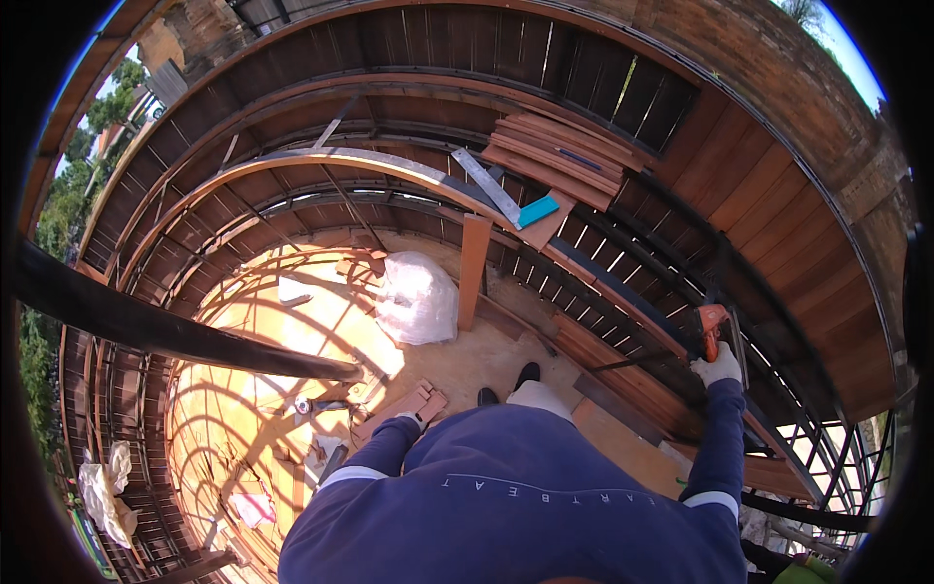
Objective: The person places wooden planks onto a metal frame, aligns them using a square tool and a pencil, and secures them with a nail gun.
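Curving around the work area, the dark slatted enclosure (438, 44) bends at the fisheye rim, its outer edges cut off in black; the floor (443, 370) below shows bare room beside the dark pole (185, 316), which crosses the left side and masks part of the sunlit boards; the plastic-wrapped bundle (416, 297) stands mid-floor, contents unreadable through glare; the plank stack (555, 146) lies along the upper ledge, near its edge; the teal-handled square (538, 211) rests just below that stack; short wooden blocks (420, 399) lie at the lower centre, at the left hand (416, 420), whose fingers are largely concealed, so I cannot tell whether they grip; the orange hand tool (713, 326) is at the far right, its working end obscured; the gloved right hand (720, 368) is closed around its lower part.
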Available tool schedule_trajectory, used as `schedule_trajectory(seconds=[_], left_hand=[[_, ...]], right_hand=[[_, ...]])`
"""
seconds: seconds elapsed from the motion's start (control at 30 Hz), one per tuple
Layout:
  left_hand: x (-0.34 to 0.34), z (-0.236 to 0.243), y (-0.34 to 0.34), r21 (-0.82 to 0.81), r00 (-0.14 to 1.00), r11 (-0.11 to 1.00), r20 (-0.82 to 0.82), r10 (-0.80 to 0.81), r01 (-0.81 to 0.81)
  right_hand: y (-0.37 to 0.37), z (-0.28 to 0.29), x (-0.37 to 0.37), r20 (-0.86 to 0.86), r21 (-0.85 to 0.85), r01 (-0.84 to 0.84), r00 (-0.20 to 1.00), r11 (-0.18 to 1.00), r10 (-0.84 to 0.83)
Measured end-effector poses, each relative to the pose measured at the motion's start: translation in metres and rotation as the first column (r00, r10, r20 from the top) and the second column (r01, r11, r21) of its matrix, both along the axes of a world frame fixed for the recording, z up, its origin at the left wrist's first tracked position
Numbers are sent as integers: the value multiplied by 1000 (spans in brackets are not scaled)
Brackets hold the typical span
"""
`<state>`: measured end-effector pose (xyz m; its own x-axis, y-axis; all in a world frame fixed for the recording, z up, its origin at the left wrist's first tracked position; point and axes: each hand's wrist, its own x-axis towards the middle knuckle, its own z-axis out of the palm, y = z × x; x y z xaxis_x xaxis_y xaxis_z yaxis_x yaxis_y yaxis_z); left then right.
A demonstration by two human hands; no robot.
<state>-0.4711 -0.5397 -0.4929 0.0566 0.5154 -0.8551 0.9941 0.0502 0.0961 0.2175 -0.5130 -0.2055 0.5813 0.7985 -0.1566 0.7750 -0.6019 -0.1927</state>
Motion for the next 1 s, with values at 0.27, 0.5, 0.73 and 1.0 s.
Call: schedule_trajectory(seconds=[0.27,0.5,0.73,1.0], left_hand=[[27,-33,0,-5,975,1000,220,-18,20],[16,-56,5,51,956,985,236,-175,167],[-13,-81,-14,111,964,990,245,-106,81],[-6,-59,-9,88,960,993,261,-102,82]], right_hand=[[3,8,0,-14,-53,7,1000,999,-7],[1,14,-6,0,-48,11,1000,999,-11],[0,7,-1,-19,-43,8,1000,999,-9],[0,7,5,-20,-88,8,1000,996,-10]])
